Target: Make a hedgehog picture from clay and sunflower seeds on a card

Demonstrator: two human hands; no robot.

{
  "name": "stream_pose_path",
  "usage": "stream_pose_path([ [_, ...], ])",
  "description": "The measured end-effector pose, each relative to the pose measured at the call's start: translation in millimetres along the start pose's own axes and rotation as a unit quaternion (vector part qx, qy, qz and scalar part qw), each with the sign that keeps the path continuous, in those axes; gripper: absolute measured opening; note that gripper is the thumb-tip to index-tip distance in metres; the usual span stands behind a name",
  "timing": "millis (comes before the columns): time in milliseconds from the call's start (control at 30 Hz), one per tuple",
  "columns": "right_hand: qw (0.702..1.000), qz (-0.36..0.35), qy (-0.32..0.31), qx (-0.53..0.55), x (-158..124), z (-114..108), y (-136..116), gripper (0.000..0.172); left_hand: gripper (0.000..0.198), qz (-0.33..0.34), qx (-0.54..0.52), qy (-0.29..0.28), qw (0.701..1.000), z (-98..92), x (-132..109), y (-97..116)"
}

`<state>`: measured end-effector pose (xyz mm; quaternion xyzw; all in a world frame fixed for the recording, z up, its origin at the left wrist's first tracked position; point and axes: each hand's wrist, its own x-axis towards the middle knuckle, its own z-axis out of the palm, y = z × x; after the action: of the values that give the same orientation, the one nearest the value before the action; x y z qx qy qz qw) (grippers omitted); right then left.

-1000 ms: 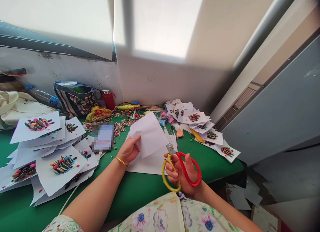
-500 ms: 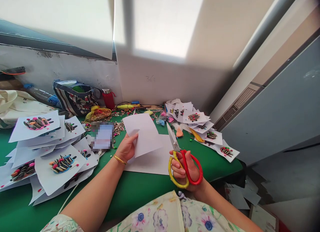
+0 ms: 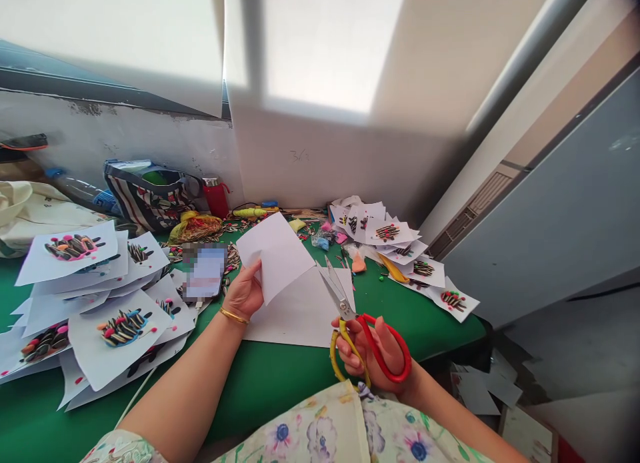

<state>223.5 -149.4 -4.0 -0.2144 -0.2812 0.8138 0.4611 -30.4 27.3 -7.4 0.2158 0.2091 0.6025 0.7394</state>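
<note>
My left hand (image 3: 245,291) pinches a white sheet of paper (image 3: 276,253) by its lower left side, thumb on top. The sheet is tilted up above the table. Under it, a second white sheet (image 3: 295,323) lies flat on the green tabletop (image 3: 240,390). In my right hand (image 3: 373,350) is a pair of scissors (image 3: 344,306) with one yellow and one red handle. Its blades are parted and point up and left, with the tips close to the held sheet's right corner. Whether they touch it I cannot tell.
Stacked cards with seed pictures (image 3: 123,326) stand at the left; more such cards (image 3: 390,233) lie at the right. Behind are a phone (image 3: 205,273), scattered seeds, a striped bag (image 3: 150,196), a red bottle (image 3: 216,196) and orange clay (image 3: 359,263).
The held sheet has moved left and turned, along with my left hand. The scissors have opened, and their blades have swung left toward the sheet.
</note>
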Motion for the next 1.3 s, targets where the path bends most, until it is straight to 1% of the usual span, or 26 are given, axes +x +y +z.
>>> stream_pose_path([
  [133, 1.000, 0.006, -0.018, -0.006, -4.2, 0.3, 1.5, 0.074, 0.045, 0.016, 0.004, 0.007, 1.000, -1.4, 2.5, 1.8],
  [333, 1.000, 0.004, -0.026, -0.012, -3.8, 0.8, 5.2, 0.074, 0.041, -0.001, -0.004, 0.022, 1.000, -0.5, 1.8, 2.7],
  [567, 1.000, 0.018, -0.008, 0.003, 2.2, 7.2, -1.6, 0.072, 0.045, -0.001, 0.011, 0.001, 1.000, 4.8, -3.3, -1.2],
  [667, 1.000, 0.021, -0.011, 0.016, 9.6, 10.3, -4.0, 0.073, 0.047, -0.025, 0.032, -0.021, 0.999, 8.7, -8.2, -6.2],
  [833, 0.999, 0.002, -0.025, 0.041, 26.9, 15.8, -5.1, 0.071, 0.049, -0.053, 0.049, -0.048, 0.996, 11.8, -14.8, -13.8],
  [967, 0.999, -0.008, -0.021, 0.043, 34.7, 18.6, -7.4, 0.069, 0.052, -0.052, 0.060, -0.055, 0.995, 10.3, -14.2, -14.6],
  [1133, 0.999, -0.009, -0.021, 0.042, 36.5, 19.2, -11.3, 0.069, 0.057, -0.052, 0.069, -0.057, 0.995, 11.1, -14.4, -13.9],
  [1200, 0.999, -0.011, -0.022, 0.040, 37.5, 19.7, -11.7, 0.067, 0.056, -0.056, 0.072, -0.062, 0.994, 12.2, -15.7, -14.8],
  [1300, 0.999, -0.020, -0.015, 0.039, 39.7, 20.9, -10.5, 0.059, 0.057, -0.065, 0.073, -0.072, 0.993, 12.4, -17.0, -17.0],
])
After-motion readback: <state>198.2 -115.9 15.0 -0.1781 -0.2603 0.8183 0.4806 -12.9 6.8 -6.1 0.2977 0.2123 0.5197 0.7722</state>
